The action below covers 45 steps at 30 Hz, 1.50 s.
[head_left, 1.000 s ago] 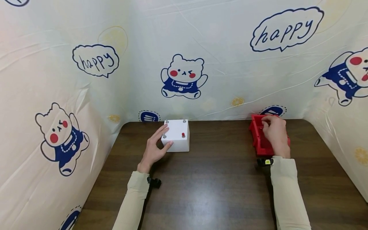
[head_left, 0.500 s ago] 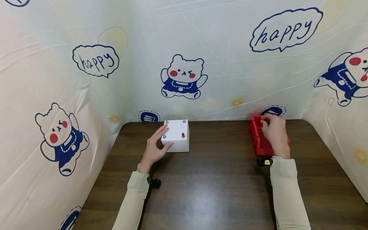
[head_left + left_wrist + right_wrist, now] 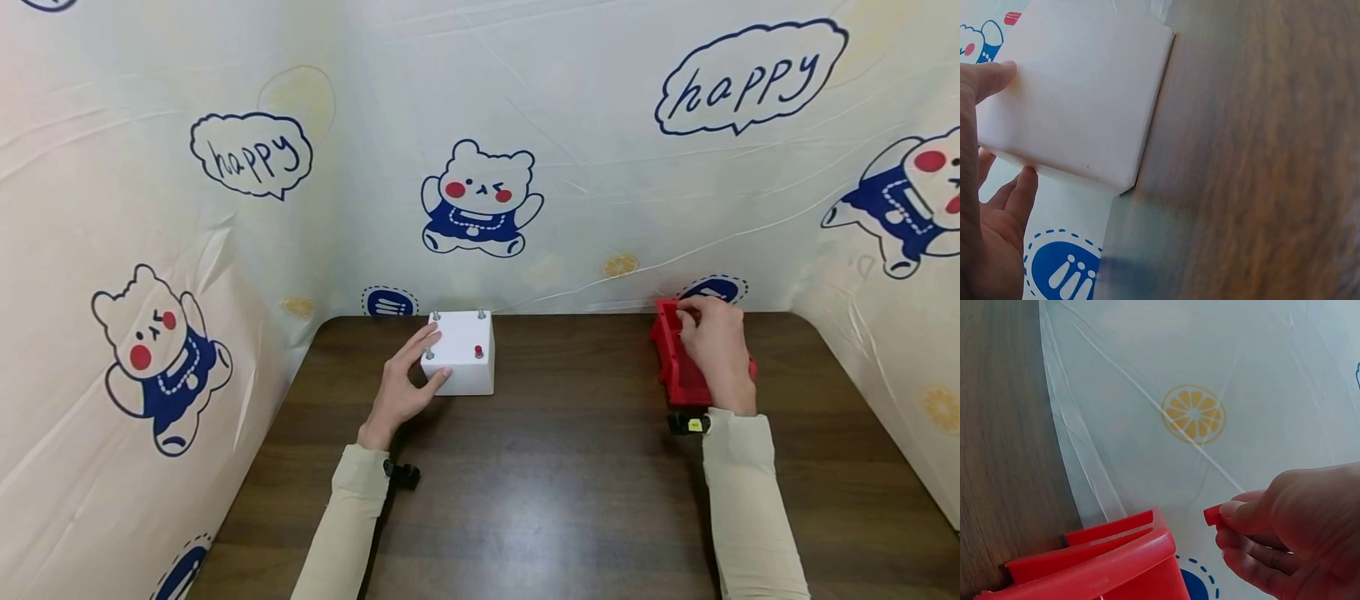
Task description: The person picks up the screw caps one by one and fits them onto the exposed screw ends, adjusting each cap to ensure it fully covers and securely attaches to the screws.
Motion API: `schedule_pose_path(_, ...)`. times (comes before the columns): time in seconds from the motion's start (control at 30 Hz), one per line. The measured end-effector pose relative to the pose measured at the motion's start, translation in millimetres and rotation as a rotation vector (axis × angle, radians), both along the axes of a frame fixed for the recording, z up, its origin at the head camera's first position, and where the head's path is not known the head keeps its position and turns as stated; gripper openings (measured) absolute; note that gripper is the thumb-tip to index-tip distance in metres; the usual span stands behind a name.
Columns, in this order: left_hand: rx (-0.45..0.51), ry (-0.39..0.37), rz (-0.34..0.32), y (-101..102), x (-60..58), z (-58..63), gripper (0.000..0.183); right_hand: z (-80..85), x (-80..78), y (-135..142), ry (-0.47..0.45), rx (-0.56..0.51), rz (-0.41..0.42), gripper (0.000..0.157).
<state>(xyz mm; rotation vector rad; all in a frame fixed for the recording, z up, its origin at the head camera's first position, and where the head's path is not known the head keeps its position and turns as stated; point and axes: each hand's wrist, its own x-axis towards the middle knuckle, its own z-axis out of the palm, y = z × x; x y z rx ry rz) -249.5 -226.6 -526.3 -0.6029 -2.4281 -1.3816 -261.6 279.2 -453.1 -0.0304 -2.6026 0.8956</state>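
Observation:
A white box (image 3: 460, 379) stands at the table's back edge, with several metal posts on its top corners. One front post carries a red cap (image 3: 478, 351). My left hand (image 3: 400, 390) holds the box at its left side, thumb on the front face and fingers at the side and top, as the left wrist view also shows. Over the red bin (image 3: 672, 367) is my right hand (image 3: 717, 346). In the right wrist view its thumb and finger pinch a small red cap-like piece (image 3: 1212, 515), just above the bin's rim. My hand hides much of the bin's inside.
The brown wooden table (image 3: 555, 467) runs between the box and the bin. A printed cloth (image 3: 585, 167) hangs right behind the table's back edge and along both sides.
My right hand has moved very slightly up and left over the red bin. My left hand and the white box have stayed in place.

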Motion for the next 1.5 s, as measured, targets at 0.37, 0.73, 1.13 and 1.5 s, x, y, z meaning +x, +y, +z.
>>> schedule_pose_path(0.37, -0.019, 0.002, 0.005, -0.2, -0.4, 0.6, 0.064, 4.3, 0.6, -7.1, 0.033, 0.015, 0.019, 0.025)
schedule_pose_path(0.73, 0.002, 0.001, -0.004, -0.1, -0.2, -0.4, 0.062, 4.8, 0.9, -11.6, 0.084, 0.022, 0.039, 0.023)
schedule_pose_path(1.13, -0.008, 0.009, 0.001, -0.4, -0.7, -0.5, 0.063, 7.6, 0.4, -21.8, 0.118, -0.017, 0.097, 0.02)
schedule_pose_path(1.5, -0.024, 0.0, 0.01, -0.6, -1.5, -0.7, 0.064, 6.1, -0.3, -23.4, 0.114, -0.017, 0.125, 0.021)
